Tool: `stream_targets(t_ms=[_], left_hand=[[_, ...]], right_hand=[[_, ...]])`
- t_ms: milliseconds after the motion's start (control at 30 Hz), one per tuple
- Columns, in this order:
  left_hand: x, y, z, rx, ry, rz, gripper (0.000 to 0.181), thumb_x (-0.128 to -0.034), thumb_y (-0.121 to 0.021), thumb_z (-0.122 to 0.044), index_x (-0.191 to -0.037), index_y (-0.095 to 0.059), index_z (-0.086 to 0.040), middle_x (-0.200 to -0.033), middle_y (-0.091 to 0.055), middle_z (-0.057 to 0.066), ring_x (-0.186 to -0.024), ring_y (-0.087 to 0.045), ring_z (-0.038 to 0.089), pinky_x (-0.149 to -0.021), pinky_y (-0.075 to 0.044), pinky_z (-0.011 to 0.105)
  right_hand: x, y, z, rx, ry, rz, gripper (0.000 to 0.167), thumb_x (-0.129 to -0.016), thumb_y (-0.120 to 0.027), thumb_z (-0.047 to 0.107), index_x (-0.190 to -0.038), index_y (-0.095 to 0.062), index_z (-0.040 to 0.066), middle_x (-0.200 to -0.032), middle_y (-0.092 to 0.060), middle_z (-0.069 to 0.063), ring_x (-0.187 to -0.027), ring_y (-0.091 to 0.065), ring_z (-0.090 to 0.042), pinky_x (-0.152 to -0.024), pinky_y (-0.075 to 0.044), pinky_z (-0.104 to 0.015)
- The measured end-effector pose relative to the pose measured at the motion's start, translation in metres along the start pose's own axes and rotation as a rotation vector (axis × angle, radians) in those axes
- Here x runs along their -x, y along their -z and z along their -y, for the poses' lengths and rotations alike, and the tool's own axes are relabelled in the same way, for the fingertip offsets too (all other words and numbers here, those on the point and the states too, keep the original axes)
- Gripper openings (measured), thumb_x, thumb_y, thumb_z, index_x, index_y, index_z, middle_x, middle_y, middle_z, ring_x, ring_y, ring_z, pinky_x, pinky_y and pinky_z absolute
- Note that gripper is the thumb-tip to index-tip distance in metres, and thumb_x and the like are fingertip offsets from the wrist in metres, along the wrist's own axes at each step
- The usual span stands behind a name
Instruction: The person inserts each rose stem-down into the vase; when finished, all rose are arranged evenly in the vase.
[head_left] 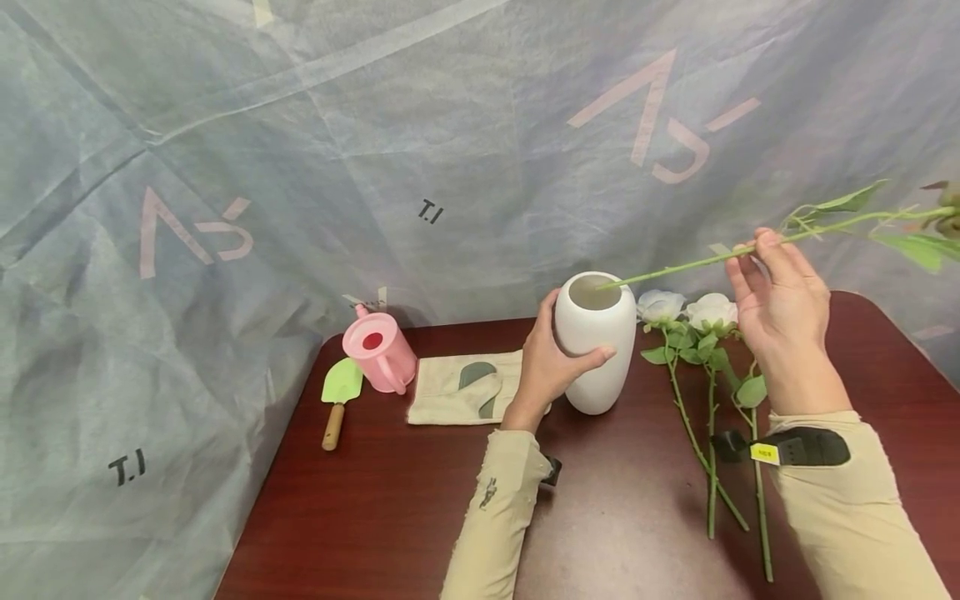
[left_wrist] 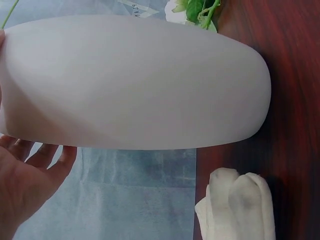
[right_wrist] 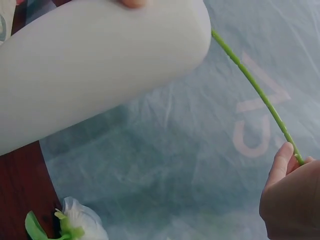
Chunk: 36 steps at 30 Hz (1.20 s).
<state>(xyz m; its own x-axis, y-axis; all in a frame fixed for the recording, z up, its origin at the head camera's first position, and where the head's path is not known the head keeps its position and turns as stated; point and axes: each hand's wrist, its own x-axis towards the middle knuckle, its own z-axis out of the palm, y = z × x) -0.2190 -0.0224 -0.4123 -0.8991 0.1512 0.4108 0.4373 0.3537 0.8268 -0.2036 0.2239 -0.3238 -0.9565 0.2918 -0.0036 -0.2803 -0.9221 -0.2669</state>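
Note:
A white vase [head_left: 604, 358] stands on the table, and my left hand [head_left: 551, 354] grips its near left side, thumb across the front. In the left wrist view the vase [left_wrist: 145, 85] fills most of the picture, with the fingers of my left hand [left_wrist: 35, 175] against it. My right hand [head_left: 787, 300] pinches the green stem [head_left: 690, 265] of a flower held slantwise. The stem's lower end is just inside the vase mouth; the bloom is cut off at the right edge. From the right wrist, the stem [right_wrist: 260, 92] runs from my right hand [right_wrist: 292, 195] to the vase rim.
Several white roses [head_left: 711, 312] with long stems lie right of the vase. To the left are folded cream gloves [head_left: 442, 392], a pink watering can [head_left: 393, 358] and a green trowel [head_left: 341, 382] with a wooden handle. A grey sheet [head_left: 337, 167] hangs behind the dark red table [head_left: 360, 517].

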Motion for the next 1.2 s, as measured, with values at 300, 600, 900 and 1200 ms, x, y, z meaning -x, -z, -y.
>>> stream_targets(t_ms=[300, 600, 900, 1200], left_hand=[[0.001, 0.0, 0.0, -0.005, -0.006, -0.01, 0.094, -0.0627, -0.084, -0.042, -0.141, -0.031, -0.032, -0.121, -0.053, -0.009, -0.101, -0.054, 0.008, -0.078, -0.047, 0.03], [0.001, 0.0, 0.001, 0.0, -0.025, -0.012, 0.094, -0.0624, -0.084, -0.042, -0.14, -0.032, -0.033, -0.12, -0.054, -0.009, -0.1, -0.054, 0.007, -0.078, -0.047, 0.029], [0.002, -0.001, 0.001, -0.001, -0.018, -0.006, 0.095, -0.0626, -0.084, -0.041, -0.14, -0.031, -0.033, -0.122, -0.053, -0.01, -0.102, -0.053, 0.007, -0.079, -0.047, 0.03], [0.002, -0.001, 0.0, -0.017, -0.01, -0.007, 0.095, -0.0627, -0.084, -0.043, -0.141, -0.031, -0.034, -0.122, -0.052, -0.01, -0.102, -0.053, 0.007, -0.079, -0.047, 0.03]], right_hand=[[0.002, -0.008, -0.015, 0.141, 0.064, 0.011, 0.004, -0.083, -0.062, -0.01, -0.079, -0.061, -0.01, -0.095, -0.06, -0.011, -0.073, -0.06, -0.025, -0.068, -0.053, -0.034], [0.006, -0.018, -0.031, 0.289, 0.121, 0.058, 0.006, -0.081, -0.067, -0.007, -0.078, -0.063, -0.009, -0.099, -0.061, -0.01, -0.072, -0.062, -0.022, -0.069, -0.053, -0.032], [0.009, -0.025, -0.044, 0.433, 0.173, 0.071, 0.008, -0.079, -0.07, -0.003, -0.075, -0.065, -0.008, -0.101, -0.06, -0.011, -0.072, -0.062, -0.019, -0.068, -0.053, -0.03], [0.012, -0.03, -0.064, 0.635, 0.237, 0.116, 0.01, -0.077, -0.074, 0.0, -0.082, -0.069, -0.007, -0.09, -0.066, -0.01, -0.074, -0.063, -0.017, -0.068, -0.053, -0.028]])
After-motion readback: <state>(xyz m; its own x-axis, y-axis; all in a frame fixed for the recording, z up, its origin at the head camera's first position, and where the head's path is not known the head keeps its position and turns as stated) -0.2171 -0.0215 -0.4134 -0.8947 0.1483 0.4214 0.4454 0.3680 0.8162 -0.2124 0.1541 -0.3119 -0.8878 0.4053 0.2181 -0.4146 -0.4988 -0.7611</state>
